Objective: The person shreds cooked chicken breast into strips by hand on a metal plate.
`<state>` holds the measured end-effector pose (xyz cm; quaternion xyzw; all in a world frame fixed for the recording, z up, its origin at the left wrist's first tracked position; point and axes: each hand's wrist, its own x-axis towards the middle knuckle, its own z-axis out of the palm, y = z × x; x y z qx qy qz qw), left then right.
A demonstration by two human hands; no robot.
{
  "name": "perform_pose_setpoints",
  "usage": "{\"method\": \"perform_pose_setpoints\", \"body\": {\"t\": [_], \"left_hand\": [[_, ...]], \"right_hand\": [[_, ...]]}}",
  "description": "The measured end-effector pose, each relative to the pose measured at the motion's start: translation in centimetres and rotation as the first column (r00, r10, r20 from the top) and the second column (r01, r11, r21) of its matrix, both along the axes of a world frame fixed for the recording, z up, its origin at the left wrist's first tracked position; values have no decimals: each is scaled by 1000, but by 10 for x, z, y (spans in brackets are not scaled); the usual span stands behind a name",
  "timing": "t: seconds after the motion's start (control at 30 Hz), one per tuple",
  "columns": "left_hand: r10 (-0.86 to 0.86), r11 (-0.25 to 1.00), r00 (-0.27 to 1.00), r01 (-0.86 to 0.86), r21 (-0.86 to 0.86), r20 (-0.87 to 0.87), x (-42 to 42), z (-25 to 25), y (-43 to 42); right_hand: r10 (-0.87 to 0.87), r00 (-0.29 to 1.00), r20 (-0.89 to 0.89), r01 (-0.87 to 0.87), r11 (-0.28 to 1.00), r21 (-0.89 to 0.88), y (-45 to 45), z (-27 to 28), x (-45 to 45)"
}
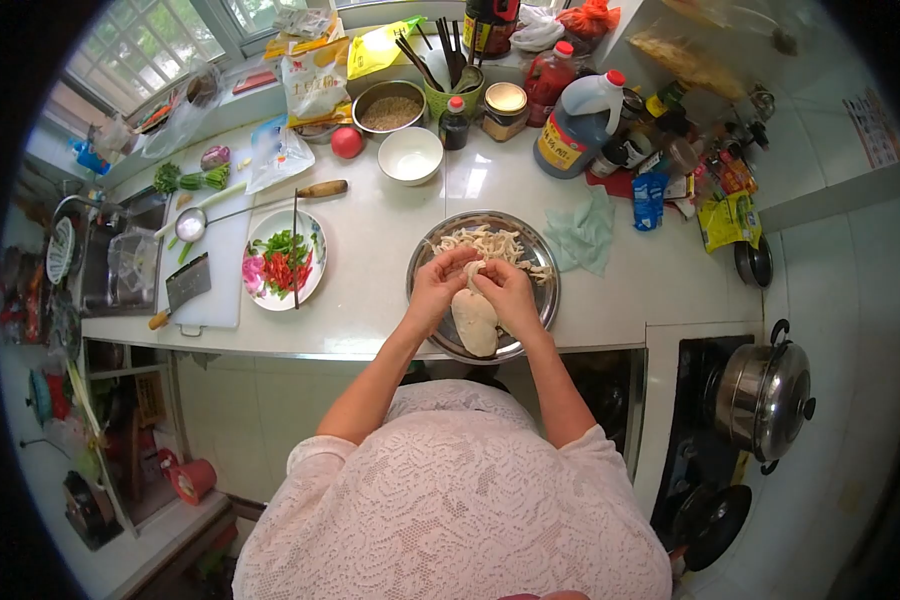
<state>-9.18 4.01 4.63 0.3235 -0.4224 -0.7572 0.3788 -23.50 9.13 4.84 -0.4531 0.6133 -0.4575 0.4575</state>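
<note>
Both hands are over a round steel tray [553,300] at the counter's front edge. Between the fingertips of my left hand [438,287] and my right hand [512,296] is a pale strip of chicken [477,268], pinched from both sides. A larger whole piece, which looks like cooked chicken breast [476,325], lies in the near part of the tray below the fingers. Shredded chicken [485,240] is heaped along the tray's far side, with some strips by the right rim. Fingers partly hide the strip.
Left of the tray stands a plate [313,262] of cut red and green peppers with chopsticks across it. Farther left, a cleaver [187,283] lies on a white cutting board [225,300]. A white bowl [410,157], a green cloth [580,230] and a large jug [577,130] stand behind.
</note>
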Motion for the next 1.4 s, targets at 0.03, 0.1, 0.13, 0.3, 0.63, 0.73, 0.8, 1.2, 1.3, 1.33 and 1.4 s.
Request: {"method": "perform_pose_setpoints", "body": {"t": [0.03,0.1,0.13,0.3,0.63,0.73,0.8,1.2,1.3,1.33,1.4], "left_hand": [[11,1000,999,-11,-27,37,-1,1,1],[23,998,997,-19,-55,72,0,3,2],[-7,999,984,14,-40,176,3,3,1],[-22,998,969,36,-52,248,1,15,4],[-11,998,991,4,56,134,7,19,-1],[4,997,994,-13,80,108,8,19,-2],[-2,997,995,-7,83,101,8,17,-1],[-66,995,990,56,88,121,3,16,3],[-60,986,995,45,160,85,6,20,2],[-42,988,996,30,153,76,6,21,3],[-30,989,998,21,145,64,2,19,3]], "right_hand": [[-25,1000,7,25,1000,-3,0,-1,-1],[-50,999,14,50,999,-7,1,-1,-4],[-57,998,-7,57,998,-23,1,-1,-7],[-60,974,-220,38,994,-103,6,21,-3],[-282,953,-108,270,956,-114,0,1,-22],[-249,967,-44,244,965,-97,1,-8,-26],[-173,983,-59,167,982,-91,3,-5,-21],[-242,932,-269,198,964,-180,7,-1,-13],[-272,960,62,276,958,-81,8,-2,-22],[-237,956,171,246,969,-33,9,2,-23],[-212,937,277,218,976,10,11,8,-24]]}}
